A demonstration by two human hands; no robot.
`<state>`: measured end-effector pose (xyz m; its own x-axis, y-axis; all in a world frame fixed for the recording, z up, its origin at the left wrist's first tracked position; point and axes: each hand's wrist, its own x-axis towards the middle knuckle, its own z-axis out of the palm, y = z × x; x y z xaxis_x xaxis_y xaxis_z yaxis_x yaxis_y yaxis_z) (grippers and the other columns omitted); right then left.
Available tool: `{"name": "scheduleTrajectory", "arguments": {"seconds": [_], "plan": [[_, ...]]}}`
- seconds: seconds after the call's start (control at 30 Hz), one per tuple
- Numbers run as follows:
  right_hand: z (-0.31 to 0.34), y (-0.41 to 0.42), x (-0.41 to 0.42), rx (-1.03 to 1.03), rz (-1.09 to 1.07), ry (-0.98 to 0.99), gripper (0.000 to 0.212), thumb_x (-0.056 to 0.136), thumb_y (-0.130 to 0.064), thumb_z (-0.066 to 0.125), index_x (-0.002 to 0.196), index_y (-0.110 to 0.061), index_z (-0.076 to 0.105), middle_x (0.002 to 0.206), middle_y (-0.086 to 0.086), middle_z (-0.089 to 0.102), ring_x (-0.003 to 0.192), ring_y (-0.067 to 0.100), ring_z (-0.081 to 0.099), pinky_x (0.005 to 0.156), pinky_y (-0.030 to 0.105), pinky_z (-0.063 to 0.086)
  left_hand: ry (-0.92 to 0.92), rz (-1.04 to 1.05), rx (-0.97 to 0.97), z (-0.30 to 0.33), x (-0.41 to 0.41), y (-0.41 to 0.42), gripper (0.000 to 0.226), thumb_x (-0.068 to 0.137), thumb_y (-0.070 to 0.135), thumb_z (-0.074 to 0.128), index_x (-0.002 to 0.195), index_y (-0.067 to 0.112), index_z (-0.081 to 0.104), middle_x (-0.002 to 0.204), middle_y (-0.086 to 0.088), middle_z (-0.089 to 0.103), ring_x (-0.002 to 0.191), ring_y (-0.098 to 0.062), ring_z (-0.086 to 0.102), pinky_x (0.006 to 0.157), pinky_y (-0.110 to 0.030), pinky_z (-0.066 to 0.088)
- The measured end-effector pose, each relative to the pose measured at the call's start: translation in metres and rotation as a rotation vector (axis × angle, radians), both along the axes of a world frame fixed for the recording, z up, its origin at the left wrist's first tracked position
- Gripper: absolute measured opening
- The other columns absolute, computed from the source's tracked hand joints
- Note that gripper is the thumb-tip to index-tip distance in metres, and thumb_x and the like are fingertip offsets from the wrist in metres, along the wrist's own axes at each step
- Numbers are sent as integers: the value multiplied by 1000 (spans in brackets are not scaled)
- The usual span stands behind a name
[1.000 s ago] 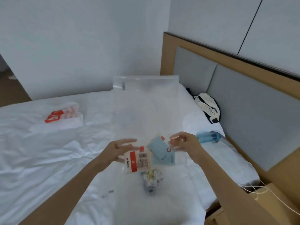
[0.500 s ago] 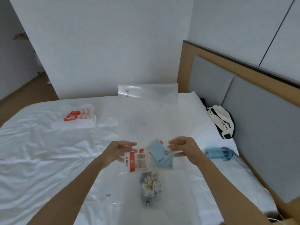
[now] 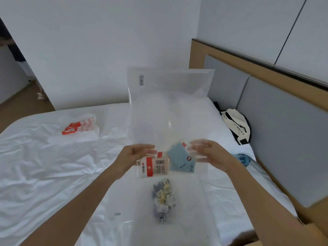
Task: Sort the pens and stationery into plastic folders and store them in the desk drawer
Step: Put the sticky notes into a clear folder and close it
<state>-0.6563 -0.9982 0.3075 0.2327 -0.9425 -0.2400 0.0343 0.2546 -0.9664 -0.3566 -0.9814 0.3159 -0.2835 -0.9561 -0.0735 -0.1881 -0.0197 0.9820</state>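
I hold a clear plastic folder (image 3: 168, 107) upright over the bed, its top edge bearing a small barcode sticker. My left hand (image 3: 134, 155) grips its lower left side and my right hand (image 3: 209, 153) grips its lower right side. Inside at the bottom lie a red-and-white stationery packet (image 3: 153, 166) and a light blue packet (image 3: 181, 159). Below them on the bed lies a second clear folder (image 3: 159, 226) holding a bundle of pens with small labels (image 3: 163, 197).
A white plastic bag with red print (image 3: 79, 128) lies on the white bed sheet (image 3: 44, 174) to the left. A black-and-white bag (image 3: 237, 126) leans against the grey headboard (image 3: 284, 130). A blue bottle (image 3: 244, 159) lies behind my right wrist.
The view has tilted up and to the right. The folder stands taller in front of me; both hands keep their hold at its lower corners, the right hand blurred by motion.
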Motion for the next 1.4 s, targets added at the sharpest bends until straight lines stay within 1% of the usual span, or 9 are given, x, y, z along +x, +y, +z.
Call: {"name": "scheduleTrajectory", "arguments": {"seconds": [0.2,0.3,0.43,0.57,0.7,0.87,0.97,1.07,1.4], "plan": [[21,11,14,-104,-31,32,35,80,-23,68,112,-9,67,111,6,70,105,19,65,89,39,51,166,-48,-55,11,-9,-2,56,78,56,64,120,20,60,115,0,69,105,-21,66,84,-38,53],[32,16,16,-149,-44,92,29,81,-8,69,109,-13,69,103,4,73,97,17,67,78,30,55,185,-45,-66,13,-7,-4,36,86,33,58,118,19,61,112,0,70,101,-22,68,90,-46,51],[48,25,19,-224,-59,150,27,75,-14,70,100,-25,71,95,0,75,81,12,68,77,37,52,167,-89,-70,20,3,-8,55,69,54,73,114,23,65,106,-1,72,97,-26,69,80,-37,57],[48,29,14,-206,1,77,40,87,-2,59,113,-32,67,105,12,71,98,27,68,86,50,46,173,-188,-13,27,13,-9,77,53,64,79,119,27,62,109,-6,71,96,-30,69,69,-36,59],[56,37,10,-133,87,7,39,86,-15,59,123,-28,61,106,19,70,87,31,70,72,36,55,175,-250,22,31,17,-4,82,52,59,83,124,28,58,110,-9,70,93,-34,69,68,-37,59],[55,38,4,-189,41,69,36,82,-6,63,118,-12,64,103,19,70,86,35,70,65,38,58,109,-252,20,36,12,-1,66,63,56,78,119,25,63,107,-5,71,90,-30,71,55,-24,56],[57,43,0,-238,-1,125,28,87,4,58,109,-11,67,97,17,72,79,30,71,61,34,58,103,-215,37,31,4,-3,25,89,20,60,114,21,64,104,-6,72,85,-27,72,50,-21,52],[62,48,-4,-280,-53,166,27,88,6,56,103,-11,70,92,15,73,76,28,71,59,31,57,164,-205,93,31,-4,-3,27,92,4,52,108,19,67,98,-8,73,80,-24,72,48,-21,53],[77,79,-30,-334,-166,139,24,83,6,61,100,-9,69,89,12,74,71,25,71,58,31,57,259,-349,53,37,-35,-8,34,68,39,80,100,31,75,103,-8,72,85,-29,71,54,-24,56]]}}
